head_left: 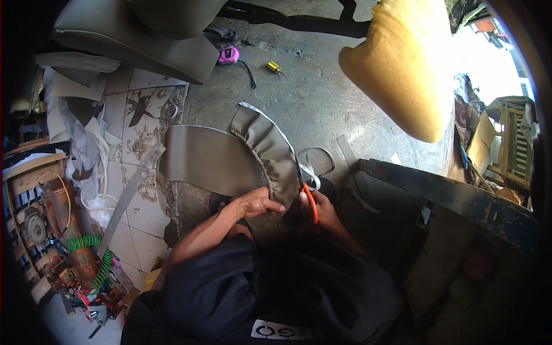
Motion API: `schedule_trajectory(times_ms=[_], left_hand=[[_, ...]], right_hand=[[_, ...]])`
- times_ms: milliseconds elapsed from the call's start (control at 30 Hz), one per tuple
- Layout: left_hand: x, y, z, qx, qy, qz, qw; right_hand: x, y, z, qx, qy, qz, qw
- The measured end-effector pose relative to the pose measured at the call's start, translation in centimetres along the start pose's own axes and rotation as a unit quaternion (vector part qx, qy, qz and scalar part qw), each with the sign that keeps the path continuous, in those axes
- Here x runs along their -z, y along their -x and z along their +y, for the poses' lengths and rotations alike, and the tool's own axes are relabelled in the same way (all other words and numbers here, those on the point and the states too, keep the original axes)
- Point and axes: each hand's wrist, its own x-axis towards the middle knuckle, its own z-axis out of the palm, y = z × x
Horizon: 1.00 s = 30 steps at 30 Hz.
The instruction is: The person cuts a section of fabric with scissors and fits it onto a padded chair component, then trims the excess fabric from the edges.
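Observation:
My left hand grips the lower end of a gathered taupe vinyl piece, which has ruffled folds and a pale edge along its right side. My right hand is closed on orange-handled scissors, their dark blades pointing up along that pale edge. A flat taupe vinyl panel lies under the gathered piece and to its left. Narrow grey and white strips loop just right of the blades.
A grey padded seat part, pink tape measure and small yellow screwdriver are at the back. A tan foam block stands right, above a worn metal beam. A cylinder, green coiled hose and scrap material crowd the left.

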Motion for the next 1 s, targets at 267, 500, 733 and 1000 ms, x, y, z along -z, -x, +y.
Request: schedule_trajectory(times_ms=[267,500,733,1000], left_hand=[[0.6,1.9,-0.4,-0.002,0.000,-0.024,1.000],[0.9,3.1,-1.0,-0.004,-0.043,-0.044,0.998],[2.9,3.2,-3.2,0.024,-0.119,-0.030,0.992],[2.7,4.3,-2.5,0.076,-0.266,-0.027,0.961]], right_hand=[[0.0,-1.2,0.1,0.011,0.064,-0.032,0.997],[-0.2,-1.2,-0.8,-0.004,0.039,-0.057,0.998],[-0.6,-2.0,-1.2,0.017,0.022,-0.078,0.997],[-0.9,-2.4,-1.8,0.031,-0.079,-0.086,0.993]])
